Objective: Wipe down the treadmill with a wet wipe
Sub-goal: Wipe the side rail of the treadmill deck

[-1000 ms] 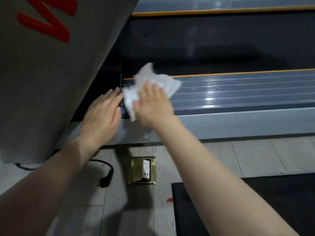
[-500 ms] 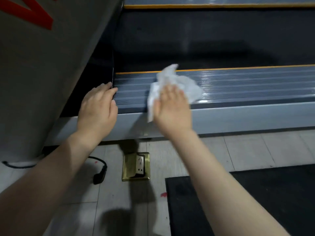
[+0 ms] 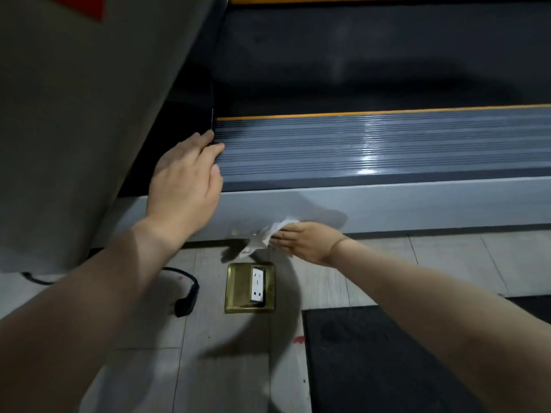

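The treadmill fills the upper view: a ribbed grey side rail (image 3: pixel 372 150) with an orange stripe, the black belt (image 3: pixel 372 61) behind it, and a pale grey side panel (image 3: pixel 417 201) below. My left hand (image 3: pixel 186 183) rests flat on the rail's left end, fingers straight. My right hand (image 3: pixel 307 238) holds a crumpled white wet wipe (image 3: pixel 267 235) against the lower edge of the side panel, fingers pointing left. Part of the wipe hangs down over the floor.
A large grey upright cover (image 3: pixel 74 114) with red lettering stands at the left. On the tiled floor lie a brass floor socket (image 3: pixel 250 287), a black plug and cable (image 3: pixel 186 296), and a black mat (image 3: pixel 387 359) at the lower right.
My right hand with the wipe has dropped from the ribbed rail down to the bottom of the side panel. My left hand has stayed on the rail's left end.
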The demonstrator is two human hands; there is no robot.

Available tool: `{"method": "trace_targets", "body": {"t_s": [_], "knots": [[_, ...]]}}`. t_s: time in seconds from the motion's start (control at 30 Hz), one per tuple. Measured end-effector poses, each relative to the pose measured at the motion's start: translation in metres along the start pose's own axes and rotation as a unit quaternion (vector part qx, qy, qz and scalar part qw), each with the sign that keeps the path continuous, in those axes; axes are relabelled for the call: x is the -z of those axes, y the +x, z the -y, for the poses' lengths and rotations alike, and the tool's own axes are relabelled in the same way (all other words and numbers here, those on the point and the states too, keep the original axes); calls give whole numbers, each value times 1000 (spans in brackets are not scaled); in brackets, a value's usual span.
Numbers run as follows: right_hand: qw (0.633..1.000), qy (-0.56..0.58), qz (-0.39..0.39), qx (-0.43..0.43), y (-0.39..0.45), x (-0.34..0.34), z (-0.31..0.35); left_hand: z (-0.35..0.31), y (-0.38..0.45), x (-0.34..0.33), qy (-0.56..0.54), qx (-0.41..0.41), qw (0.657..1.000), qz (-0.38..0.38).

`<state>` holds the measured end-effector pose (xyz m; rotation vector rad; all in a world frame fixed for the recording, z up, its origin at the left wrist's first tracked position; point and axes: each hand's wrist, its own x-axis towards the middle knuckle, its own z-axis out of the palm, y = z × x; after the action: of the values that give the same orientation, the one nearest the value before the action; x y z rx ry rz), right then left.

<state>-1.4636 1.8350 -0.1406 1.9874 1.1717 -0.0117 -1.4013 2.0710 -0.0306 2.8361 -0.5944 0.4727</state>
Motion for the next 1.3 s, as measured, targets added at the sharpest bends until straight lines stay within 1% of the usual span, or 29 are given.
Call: {"method": "trace_targets", "body": {"t_s": [0.03,0.1,0.13,0.17,0.2,0.3,0.33,0.37,0.4,0.43,0.5,0.53,0.57,0.6,0.63,0.7,0.73,0.77,0.8,0.83,0.9,0.93,0.97,1.03,1.1,1.13,1.2,1.23,1.3], "knots": [[1000,-4,-24,-17,1,6,-5,1,0,0,0,2,1000,2],[988,4,-126,-90,-3,19,-22,0,0,0,2,2,1000,7],[979,11,-155,-129,-6,19,-29,-1,1,-2,4,4,1000,8],[978,5,-157,-140,-10,15,-33,-3,1,-3,5,11,1000,4],[982,-21,-145,-119,-13,8,-32,-4,0,-4,5,20,1000,-5],[994,-87,-68,9,-13,-16,-9,-6,-1,-5,-2,26,999,-23],[995,-79,-37,42,-13,-22,-1,-6,-2,-5,-2,28,999,-23],[997,-59,-15,46,-15,-20,0,-5,-2,-5,-1,31,999,-24],[998,-41,-25,35,-17,-17,-3,-4,-3,-5,0,32,999,-23],[997,-32,-65,10,-20,-14,-8,-5,-3,-6,-1,32,999,-21],[979,10,-173,-105,-30,-10,-23,-7,-2,-7,0,37,999,-21],[971,18,-179,-158,-38,-14,-27,-7,-1,-7,1,39,999,-24],[967,8,-179,-184,-46,-20,-29,-7,-1,-7,2,41,999,-27],[971,-2,-169,-171,-55,-28,-26,-7,-2,-7,2,41,999,-31],[978,-8,-159,-135,-62,-37,-22,-8,-3,-8,2,43,998,-36],[995,-31,-85,-51,-68,-52,-13,-10,-3,-10,1,46,997,-58],[995,-43,-86,-20,-70,-58,-13,-9,-3,-13,0,47,996,-73],[991,-57,-125,-2,-72,-60,-18,-8,-4,-16,0,45,995,-89],[987,-42,-155,-5,-74,-58,-25,-8,-4,-19,0,40,994,-103],[987,2,-160,-20,-77,-55,-31,-6,-4,-22,1,33,993,-115],[976,38,-189,-103,-85,-45,-41,-4,-4,-25,-4,23,991,-131],[969,32,-189,-158,-92,-40,-42,-3,-4,-25,-7,22,991,-134],[970,31,-167,-176,-97,-38,-38,-4,-4,-24,-9,23,990,-135],[981,39,-136,-131,-107,-54,-20,-6,-3,-23,-10,24,990,-137],[996,16,-83,-42,-111,-66,-13,-4,-3,-24,-7,18,990,-143],[995,2,-96,-16,-114,-68,-18,-3,-3,-25,-6,11,989,-147],[992,24,-124,-23,-119,-68,-31,-2,-3,-27,-7,3,988,-155],[988,57,-133,-48,-123,-66,-36,-2,-2,-27,-10,3,988,-156],[969,103,-173,-142,-129,-58,-41,-5,-2,-26,-14,13,988,-150]]}}
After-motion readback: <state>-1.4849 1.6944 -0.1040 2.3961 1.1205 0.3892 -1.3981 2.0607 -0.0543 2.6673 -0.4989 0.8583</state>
